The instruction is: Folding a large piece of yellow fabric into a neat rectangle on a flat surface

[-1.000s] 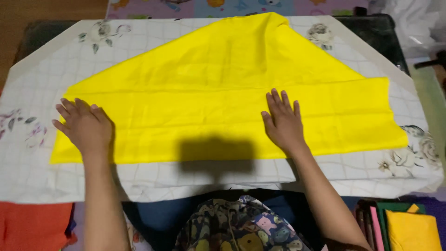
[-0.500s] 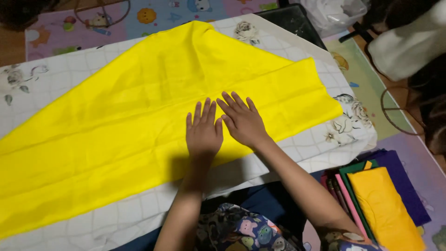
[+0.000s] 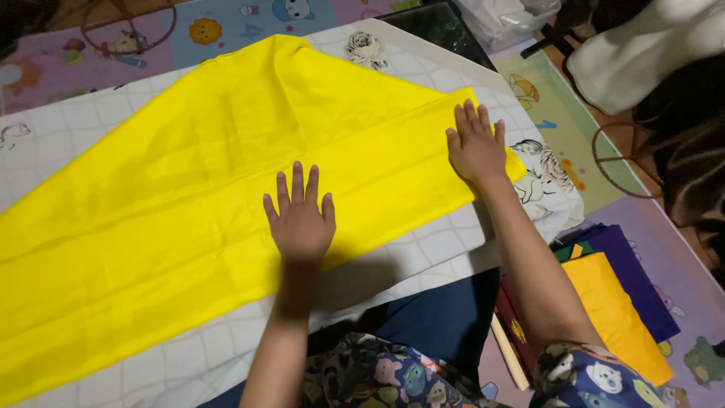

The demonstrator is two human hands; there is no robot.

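Person: the person sits at the near edge of the counter, in a dark top with small cartoon animals point(image 3: 393, 374) on it.
Left hand: the left hand point(image 3: 300, 219) lies flat on the big yellow cloth, palm down, close to the near edge of the counter. Its grip is wide, with the fingers spread out, and it holds nothing.
Right hand: the right hand point(image 3: 474, 147) lies flat on the right end of the yellow cloth, near the right edge of the counter. Its grip is wide too, with the fingers spread, and it only presses down.
Yellow cloth: the big yellow cloth point(image 3: 189, 196) is folded into a long shape with a point. It lies spread across the counter from the near left corner to the right edge. Its point is at the far edge.
Counter cover: a white sheet with grey squares and flower pictures point(image 3: 423, 245) lies under the yellow cloth and covers the counter.
Pile of cloths: an orange-yellow folded cloth point(image 3: 615, 313) lies on a purple folded cloth point(image 3: 630, 264) on the floor, to the right of the person, well apart from the counter.
Floor mat: a bright play mat with animal pictures point(image 3: 563, 125) lies on the floor past the right edge of the counter.
White thing: a big white lumpy thing point(image 3: 642, 53) sits at the far right. I cannot tell what it is.
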